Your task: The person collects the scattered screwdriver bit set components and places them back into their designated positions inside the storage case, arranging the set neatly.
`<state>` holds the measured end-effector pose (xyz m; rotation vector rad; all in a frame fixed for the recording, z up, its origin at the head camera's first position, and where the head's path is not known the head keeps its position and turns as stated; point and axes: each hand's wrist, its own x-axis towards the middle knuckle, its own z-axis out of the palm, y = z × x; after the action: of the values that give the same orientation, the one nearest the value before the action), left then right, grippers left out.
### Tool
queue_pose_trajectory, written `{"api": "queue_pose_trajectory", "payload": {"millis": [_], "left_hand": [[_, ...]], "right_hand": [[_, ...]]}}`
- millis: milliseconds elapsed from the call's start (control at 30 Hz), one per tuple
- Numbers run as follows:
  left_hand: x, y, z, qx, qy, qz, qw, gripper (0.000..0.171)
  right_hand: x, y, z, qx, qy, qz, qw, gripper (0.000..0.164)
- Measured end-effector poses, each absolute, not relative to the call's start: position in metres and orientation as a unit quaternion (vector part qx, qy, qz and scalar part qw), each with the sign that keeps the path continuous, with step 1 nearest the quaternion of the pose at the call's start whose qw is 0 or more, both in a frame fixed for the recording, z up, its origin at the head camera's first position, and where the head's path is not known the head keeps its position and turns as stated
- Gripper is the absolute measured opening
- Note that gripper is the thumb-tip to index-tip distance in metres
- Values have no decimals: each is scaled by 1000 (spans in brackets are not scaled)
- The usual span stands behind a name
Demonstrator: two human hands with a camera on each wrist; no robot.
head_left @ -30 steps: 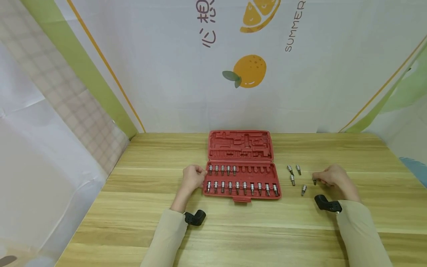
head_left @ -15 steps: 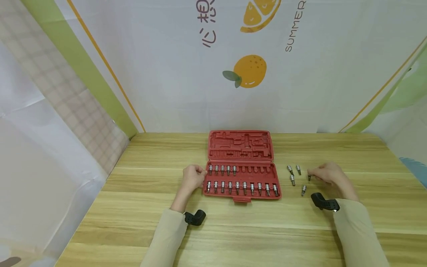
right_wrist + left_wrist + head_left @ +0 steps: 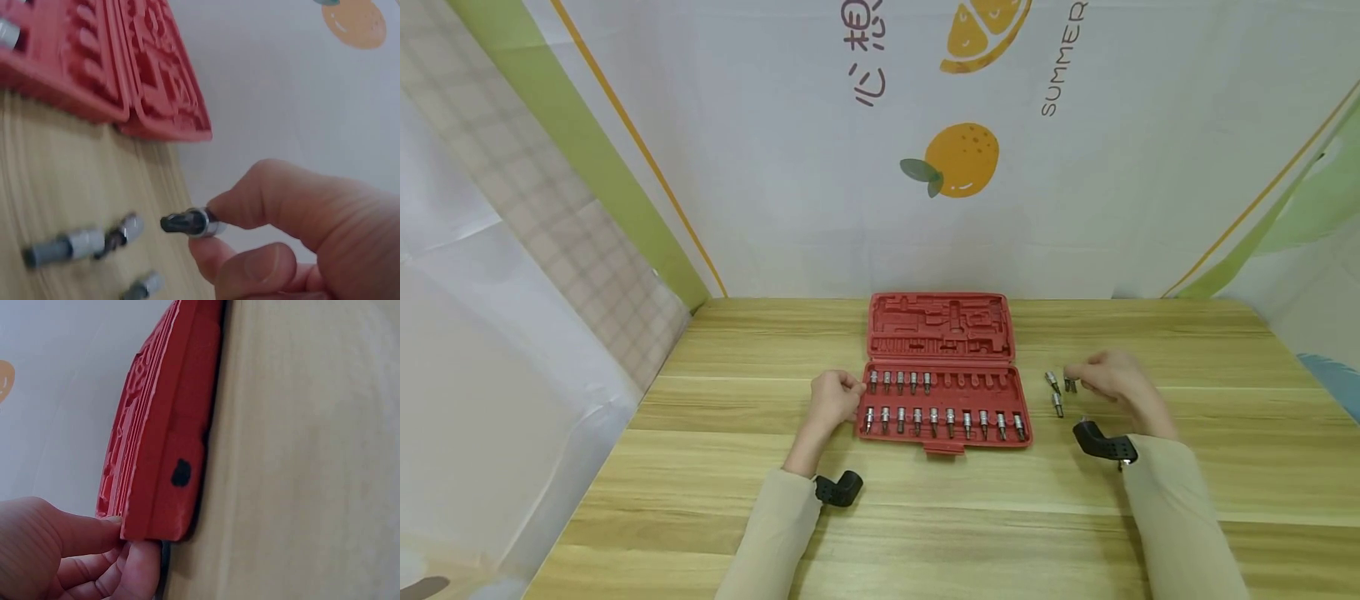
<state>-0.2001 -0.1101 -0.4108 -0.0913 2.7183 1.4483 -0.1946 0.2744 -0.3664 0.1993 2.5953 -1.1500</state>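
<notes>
My left hand (image 3: 837, 396) pinches the left edge of the open red case (image 3: 955, 400), thumb on the rim and fingers below, as the left wrist view shows. My right hand (image 3: 1118, 383) is raised over the table right of the case. Between its thumb and finger it pinches a bit socket (image 3: 194, 223), the dark tip pointing left in the right wrist view. Several bit sockets sit in the case in two rows; the upper row's right half has bare slots (image 3: 975, 381). Loose bit sockets (image 3: 1057, 406) lie between the case and my right hand.
The case's moulded lid (image 3: 940, 325) leans open at the back. A white printed cloth (image 3: 790, 167) hangs behind the wooden table (image 3: 955, 533). Black wrist cameras (image 3: 1105, 442) sit on both forearms; the right one nearly covers one loose bit socket.
My right hand has moved left and slightly away from me with the bit socket, now close over the loose ones. My left hand and the case have stayed put.
</notes>
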Motion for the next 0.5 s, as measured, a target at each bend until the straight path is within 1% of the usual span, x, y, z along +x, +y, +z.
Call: {"api": "queue_pose_trajectory", "payload": {"millis": [267, 400, 500], "left_hand": [[-199, -110, -410, -32, 882, 469, 30, 14], [-199, -110, -410, -33, 883, 467, 30, 13], [-199, -110, -409, -33, 881, 470, 32, 13]], "right_hand": [[-202, 252, -362, 57, 901, -403, 154, 26], [-206, 241, -361, 54, 901, -402, 155, 27], [-208, 234, -361, 51, 904, -396, 152, 31]]}}
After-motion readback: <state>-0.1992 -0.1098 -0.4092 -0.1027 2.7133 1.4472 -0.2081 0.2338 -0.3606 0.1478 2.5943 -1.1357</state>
